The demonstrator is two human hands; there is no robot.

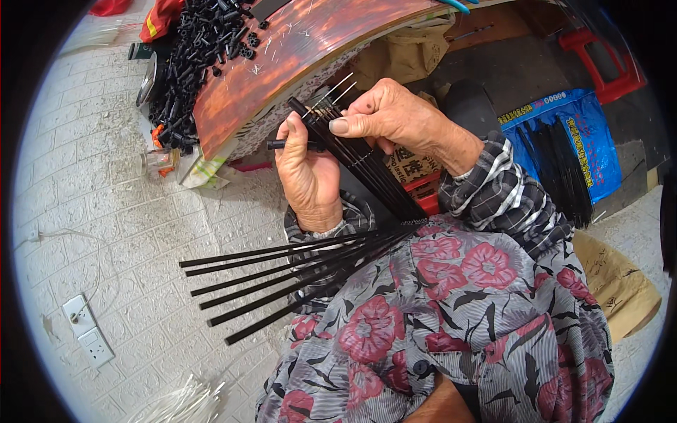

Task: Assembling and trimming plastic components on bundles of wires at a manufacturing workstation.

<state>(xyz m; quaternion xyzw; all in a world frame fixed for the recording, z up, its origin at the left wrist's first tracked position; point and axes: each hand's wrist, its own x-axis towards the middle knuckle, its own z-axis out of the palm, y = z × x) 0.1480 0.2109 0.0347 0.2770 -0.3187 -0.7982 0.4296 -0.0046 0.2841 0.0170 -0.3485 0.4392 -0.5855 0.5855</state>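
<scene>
A bundle of thin black rods [384,185], which looks like umbrella ribs, slants from my lap up to both hands. My left hand [310,176] is closed, thumb and fingers pinching at the upper end of the bundle. A short black plastic tube [277,144] pokes out from that hand. Across the bundle's top, my right hand [402,120] grips the rods with its thumb on the near side. Thin pale wires [344,88] stick out past the rod ends. From the bundle's lower end, several flat black strips [261,287] fan out leftward. My fingers hide the exact joint.
A wood-patterned table [243,92] holds a heap of small black plastic parts [190,63] at the far left. More black rods [557,166] lie on a blue bag [599,141] at right. White strips [185,402] lie at lower left; a wall socket [88,330] is nearby.
</scene>
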